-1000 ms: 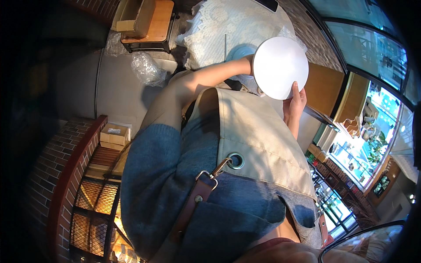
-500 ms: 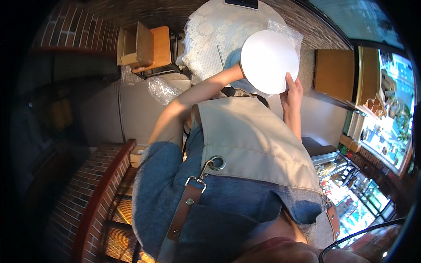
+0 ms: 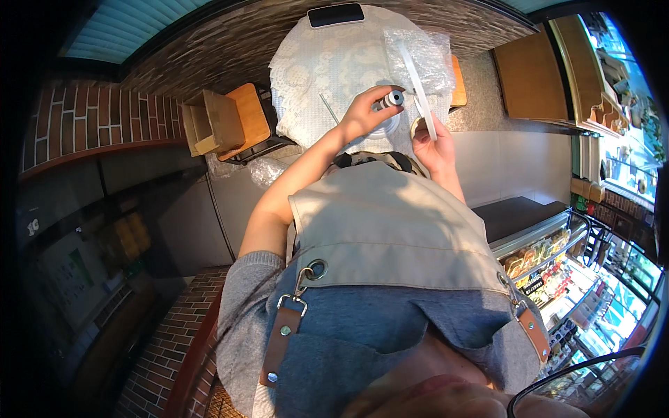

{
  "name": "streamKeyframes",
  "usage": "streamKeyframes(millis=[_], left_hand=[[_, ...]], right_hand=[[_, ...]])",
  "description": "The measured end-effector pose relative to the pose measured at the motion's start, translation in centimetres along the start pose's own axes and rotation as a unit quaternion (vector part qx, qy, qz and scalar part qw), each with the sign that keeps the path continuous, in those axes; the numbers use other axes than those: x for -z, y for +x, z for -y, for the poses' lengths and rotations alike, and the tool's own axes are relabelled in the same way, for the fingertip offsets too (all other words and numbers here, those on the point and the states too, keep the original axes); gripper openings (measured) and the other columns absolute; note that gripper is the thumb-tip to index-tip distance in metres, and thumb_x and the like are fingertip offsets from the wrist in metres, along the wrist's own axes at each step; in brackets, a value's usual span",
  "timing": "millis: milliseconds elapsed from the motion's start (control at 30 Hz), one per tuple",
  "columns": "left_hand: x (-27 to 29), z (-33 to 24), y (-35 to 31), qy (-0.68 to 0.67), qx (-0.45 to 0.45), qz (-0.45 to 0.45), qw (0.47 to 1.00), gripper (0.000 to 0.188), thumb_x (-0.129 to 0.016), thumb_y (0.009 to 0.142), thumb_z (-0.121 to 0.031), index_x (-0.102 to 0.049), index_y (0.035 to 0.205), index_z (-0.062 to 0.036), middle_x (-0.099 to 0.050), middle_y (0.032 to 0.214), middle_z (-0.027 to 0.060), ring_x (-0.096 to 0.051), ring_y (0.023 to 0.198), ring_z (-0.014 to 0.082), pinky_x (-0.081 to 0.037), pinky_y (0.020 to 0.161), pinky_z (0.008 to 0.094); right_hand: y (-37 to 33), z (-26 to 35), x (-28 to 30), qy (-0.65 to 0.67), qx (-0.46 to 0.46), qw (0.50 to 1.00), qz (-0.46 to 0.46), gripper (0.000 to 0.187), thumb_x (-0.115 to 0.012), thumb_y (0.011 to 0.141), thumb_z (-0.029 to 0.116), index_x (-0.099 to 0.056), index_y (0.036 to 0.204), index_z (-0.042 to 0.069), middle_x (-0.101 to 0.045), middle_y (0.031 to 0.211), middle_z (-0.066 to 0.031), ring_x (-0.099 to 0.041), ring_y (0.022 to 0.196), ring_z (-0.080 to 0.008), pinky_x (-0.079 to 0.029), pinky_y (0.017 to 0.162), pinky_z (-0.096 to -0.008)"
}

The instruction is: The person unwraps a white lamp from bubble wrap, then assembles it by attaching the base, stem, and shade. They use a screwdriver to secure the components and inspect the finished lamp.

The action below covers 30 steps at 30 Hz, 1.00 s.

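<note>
My left hand [image 3: 369,113] is closed around a short grey-and-white cylinder [image 3: 394,99] with a dark hole in its end, held above the table. To its right, my right hand [image 3: 435,148] grips the lower edge of a white round disc [image 3: 418,90], now tilted so that it shows nearly edge-on. A small rounded part shows beside the right fingers at the disc's left face; I cannot tell what it is. Under my left hand lies a pale round base [image 3: 382,131], partly hidden. A thin metal rod [image 3: 329,109] rests on the cloth left of that hand.
The round table wears a white lace tablecloth [image 3: 296,76]. A black phone [image 3: 336,15] lies at its far edge, and bubble wrap [image 3: 432,63] at its right. On the left, a wooden chair [image 3: 252,115] bears an open cardboard box [image 3: 209,125]; clear wrap [image 3: 265,172] lies below.
The white disc has turned from face-up to nearly edge-on. My left hand, earlier hidden behind it, has come out to the left with the cylinder. My view has shifted.
</note>
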State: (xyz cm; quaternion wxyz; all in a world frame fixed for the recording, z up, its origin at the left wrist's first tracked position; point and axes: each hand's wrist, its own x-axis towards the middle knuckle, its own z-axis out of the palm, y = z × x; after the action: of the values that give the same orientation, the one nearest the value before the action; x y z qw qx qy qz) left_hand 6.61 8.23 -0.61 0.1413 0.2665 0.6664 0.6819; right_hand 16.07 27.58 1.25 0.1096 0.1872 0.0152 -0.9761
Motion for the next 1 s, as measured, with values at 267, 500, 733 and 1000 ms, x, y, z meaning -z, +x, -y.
streamKeyframes(millis=[267, 500, 733, 1000], left_hand=[[-1.2, -0.6, 1.0, 0.073, -0.064, -0.028, 0.995, 0.036, -0.073, 0.081, -0.015, -0.064, 0.114, -0.0039, -0.065, 0.099, 0.0097, -0.062, 0.088, 0.0203, -0.049, 0.077, 0.0302], [-1.3, 0.1, 0.4, 0.073, -0.073, -0.056, 0.993, 0.037, -0.072, 0.082, -0.023, -0.064, 0.116, -0.0081, -0.066, 0.102, 0.0124, -0.062, 0.096, 0.0294, -0.050, 0.082, 0.0373], [-1.8, 1.3, -0.6, 0.017, -0.101, -0.065, 0.993, 0.038, -0.067, 0.085, -0.030, -0.063, 0.117, -0.0114, -0.067, 0.104, 0.0121, -0.061, 0.101, 0.0309, -0.049, 0.085, 0.0415], [-1.7, 3.2, -0.8, -0.054, -0.088, -0.079, 0.991, 0.030, -0.069, 0.083, -0.028, -0.066, 0.111, -0.0158, -0.064, 0.101, 0.0100, -0.064, 0.095, 0.0304, -0.051, 0.082, 0.0391]], right_hand=[[0.0, 0.7, 1.0, 0.036, -0.020, 0.999, -0.025, 0.015, -0.051, 0.098, 0.011, -0.059, 0.100, -0.003, -0.066, 0.083, -0.0090, -0.067, 0.073, -0.0166, -0.057, 0.063, -0.0259], [-0.6, 2.4, 0.0, -0.075, 0.002, 0.992, -0.101, 0.014, -0.050, 0.098, 0.010, -0.058, 0.098, -0.002, -0.065, 0.084, -0.0083, -0.065, 0.072, -0.0153, -0.057, 0.063, -0.0244], [-2.1, 1.9, -3.1, -0.100, -0.031, 0.987, -0.124, 0.015, -0.053, 0.098, 0.012, -0.059, 0.092, 0.000, -0.065, 0.081, -0.0083, -0.063, 0.071, -0.0147, -0.057, 0.068, -0.0276], [-1.8, -1.0, -4.5, -0.303, 0.084, 0.921, -0.232, 0.019, -0.054, 0.099, 0.019, -0.061, 0.098, 0.002, -0.067, 0.086, -0.0076, -0.063, 0.072, -0.0161, -0.056, 0.068, -0.0287]])
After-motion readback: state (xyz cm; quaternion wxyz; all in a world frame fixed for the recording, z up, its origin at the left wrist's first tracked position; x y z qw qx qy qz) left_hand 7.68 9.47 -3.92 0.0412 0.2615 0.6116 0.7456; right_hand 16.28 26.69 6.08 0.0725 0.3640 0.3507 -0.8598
